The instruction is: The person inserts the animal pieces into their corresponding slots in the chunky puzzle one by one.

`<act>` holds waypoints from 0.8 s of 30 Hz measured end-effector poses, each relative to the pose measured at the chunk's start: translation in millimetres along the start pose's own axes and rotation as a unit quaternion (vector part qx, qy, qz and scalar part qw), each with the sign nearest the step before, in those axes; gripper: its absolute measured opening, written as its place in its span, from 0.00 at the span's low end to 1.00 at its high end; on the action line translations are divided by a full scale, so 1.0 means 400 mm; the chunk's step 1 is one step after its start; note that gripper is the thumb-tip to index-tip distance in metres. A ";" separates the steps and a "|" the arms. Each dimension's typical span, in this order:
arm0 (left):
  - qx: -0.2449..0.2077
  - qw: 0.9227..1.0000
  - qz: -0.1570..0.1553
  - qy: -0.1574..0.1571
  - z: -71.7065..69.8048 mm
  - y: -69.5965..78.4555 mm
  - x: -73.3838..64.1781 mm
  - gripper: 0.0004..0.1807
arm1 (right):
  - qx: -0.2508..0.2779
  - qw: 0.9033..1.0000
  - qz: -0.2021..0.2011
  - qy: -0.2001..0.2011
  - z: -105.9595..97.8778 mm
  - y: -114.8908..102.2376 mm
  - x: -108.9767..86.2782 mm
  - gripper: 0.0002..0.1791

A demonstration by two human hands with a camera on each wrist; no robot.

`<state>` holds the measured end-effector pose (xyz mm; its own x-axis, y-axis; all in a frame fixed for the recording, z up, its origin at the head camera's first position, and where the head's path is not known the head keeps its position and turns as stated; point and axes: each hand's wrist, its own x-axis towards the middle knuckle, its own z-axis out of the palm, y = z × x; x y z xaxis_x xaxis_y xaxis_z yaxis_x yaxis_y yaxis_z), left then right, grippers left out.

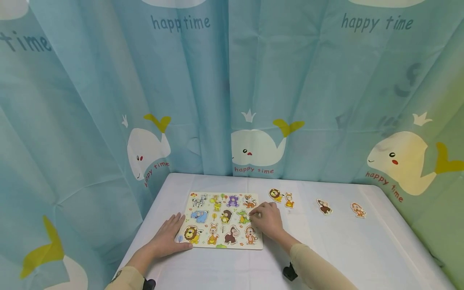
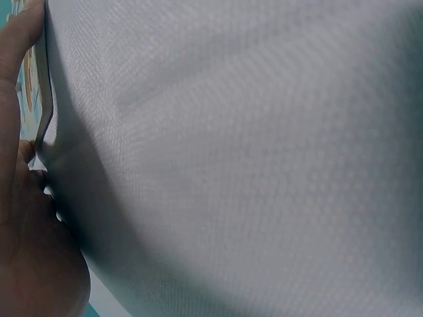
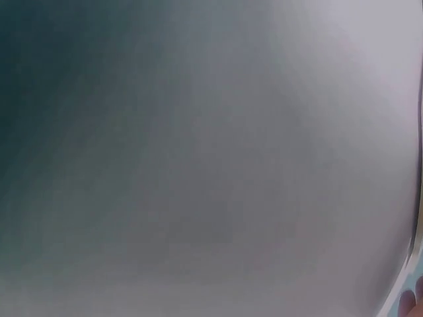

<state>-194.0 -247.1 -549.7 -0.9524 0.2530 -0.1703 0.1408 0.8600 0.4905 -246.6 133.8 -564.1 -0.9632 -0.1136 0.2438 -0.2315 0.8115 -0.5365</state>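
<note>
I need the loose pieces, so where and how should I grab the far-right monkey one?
Probably pinch the monkey piece by opposite edges at its middle, coming from above with the right hand, the nearer one. It lies flat, face up on the table, so its underside is covered but its outline is exposed.

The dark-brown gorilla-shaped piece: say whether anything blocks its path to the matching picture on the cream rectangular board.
The right hand, over the right edge of the board, lies between gorilla-shaped piece and picture.
</note>
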 end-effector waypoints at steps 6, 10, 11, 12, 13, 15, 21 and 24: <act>0.002 1.000 0.002 0.002 0.003 -0.007 0.004 0.66 | 0.008 1.000 0.010 0.009 -0.019 0.010 0.003 0.03; 0.003 1.000 0.003 0.002 0.005 -0.009 0.006 0.66 | 0.008 1.000 0.020 0.009 -0.031 0.015 0.008 0.04; 0.003 1.000 0.003 0.002 0.005 -0.009 0.006 0.66 | 0.007 1.000 0.023 0.008 -0.035 0.016 0.010 0.04; 0.003 1.000 0.002 0.002 0.006 -0.010 0.006 0.66 | 0.006 1.000 0.026 0.006 -0.037 0.017 0.011 0.04; 0.003 1.000 0.001 0.001 0.005 -0.009 0.006 0.66 | 0.003 1.000 0.029 0.006 -0.040 0.020 0.013 0.04; 0.001 1.000 -0.002 0.000 0.006 -0.010 0.006 0.66 | -0.006 0.999 0.034 0.007 -0.045 0.027 0.016 0.05; -0.002 1.000 -0.003 -0.002 0.004 -0.007 0.005 0.66 | -0.033 0.998 0.051 0.032 -0.056 0.077 0.032 0.08; 0.001 1.000 0.000 -0.001 0.002 -0.005 0.005 0.66 | -0.037 0.996 0.068 0.044 -0.069 0.103 0.045 0.11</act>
<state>-195.9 -248.1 -551.6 -0.9516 0.2548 -0.1717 0.1424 0.8609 0.4885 -269.7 181.1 -559.3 -0.9685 0.0487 0.2443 -0.0853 0.8566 -0.5088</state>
